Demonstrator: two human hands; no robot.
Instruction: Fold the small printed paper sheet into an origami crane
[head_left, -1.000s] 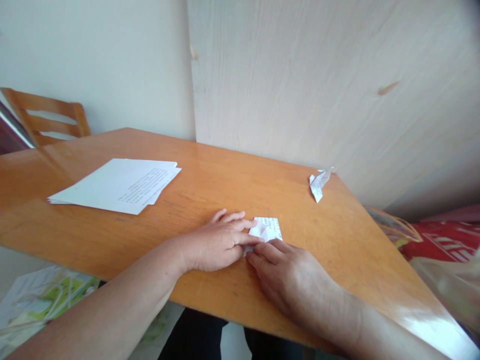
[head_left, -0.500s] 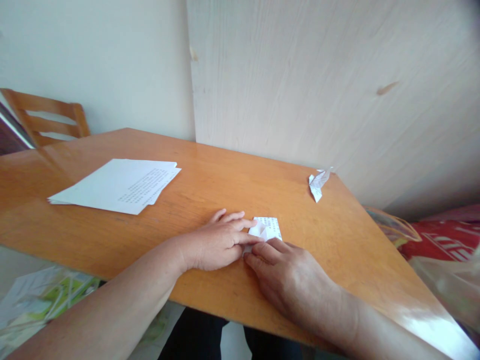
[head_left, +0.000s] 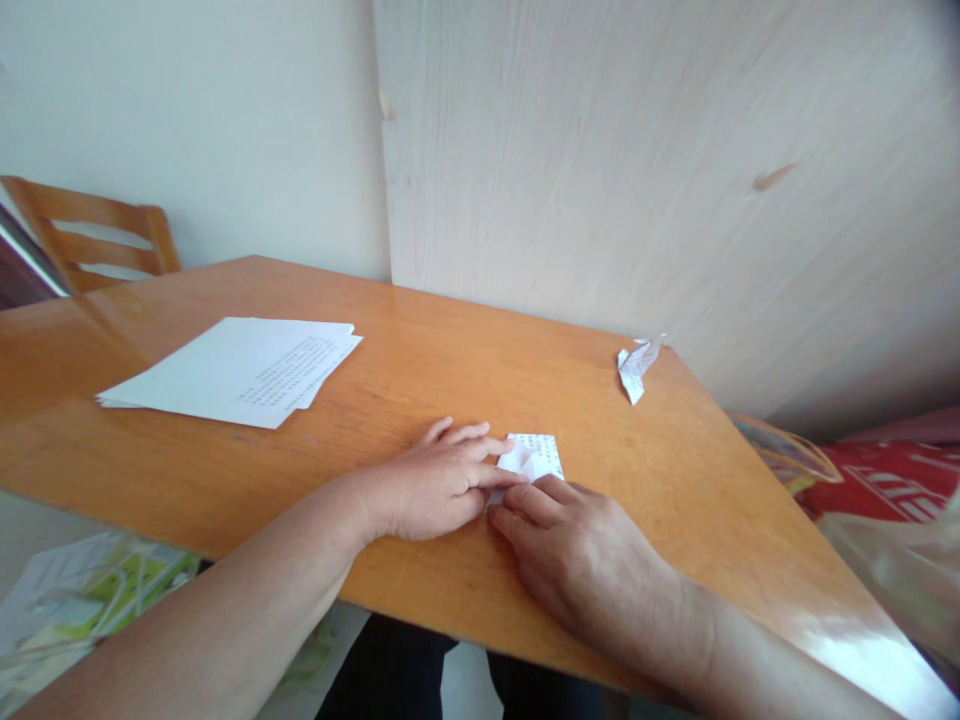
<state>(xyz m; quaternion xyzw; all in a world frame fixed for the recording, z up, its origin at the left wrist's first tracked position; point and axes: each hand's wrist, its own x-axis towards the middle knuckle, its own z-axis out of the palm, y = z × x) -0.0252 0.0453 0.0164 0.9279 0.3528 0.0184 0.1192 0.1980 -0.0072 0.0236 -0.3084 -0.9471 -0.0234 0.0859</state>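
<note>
A small folded sheet of paper (head_left: 541, 455), white with printed characters, lies on the table under my fingertips. My left hand (head_left: 442, 485) rests flat from the left with its fingers spread, two fingertips touching the paper's left side. My right hand (head_left: 577, 545) bears on the paper's near edge, its fingers curled and thumb close to the index finger. The near part of the paper is hidden beneath both hands, where the right fingertips meet the left index finger.
A stack of printed sheets (head_left: 217, 370) lies on the wooden table (head_left: 450, 350) at left. A folded paper figure (head_left: 636, 368) stands near the far right corner. A wooden chair (head_left: 105, 235) is behind at left, with red and clear bags (head_left: 892, 480) beyond the right edge.
</note>
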